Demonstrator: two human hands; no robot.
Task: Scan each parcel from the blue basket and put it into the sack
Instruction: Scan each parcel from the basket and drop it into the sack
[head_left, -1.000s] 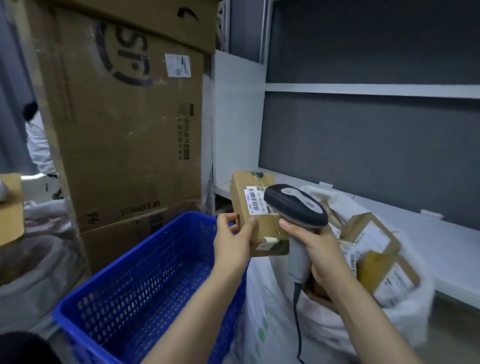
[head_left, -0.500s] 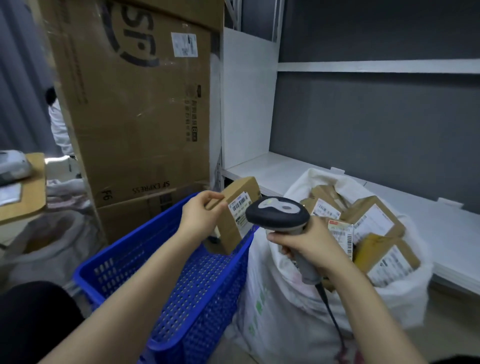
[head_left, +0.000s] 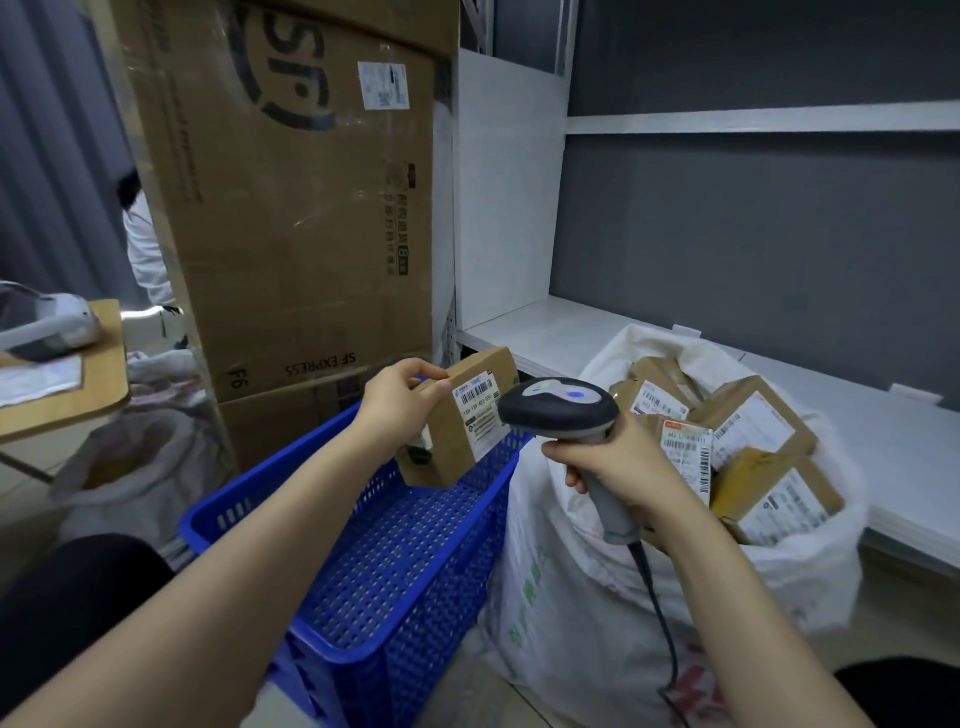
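Observation:
My left hand grips a small brown cardboard parcel by its top left corner, holding it tilted above the far end of the blue basket. A white barcode label faces right on the parcel. My right hand is closed around the handle of a grey handheld scanner, whose dark head points at the label from just to its right. A blue light shows on the scanner's top. The white sack stands right of the basket, holding several labelled brown parcels.
Tall SF Express cartons stand behind the basket. White shelving runs behind the sack. At left a wooden table edge carries a grey device, with another sack below it. A person in white stands at far left.
The parcel and scanner have come lower and closer together over the basket's far end. The parcel's label has turned toward the scanner head, and the view has shifted left and down.

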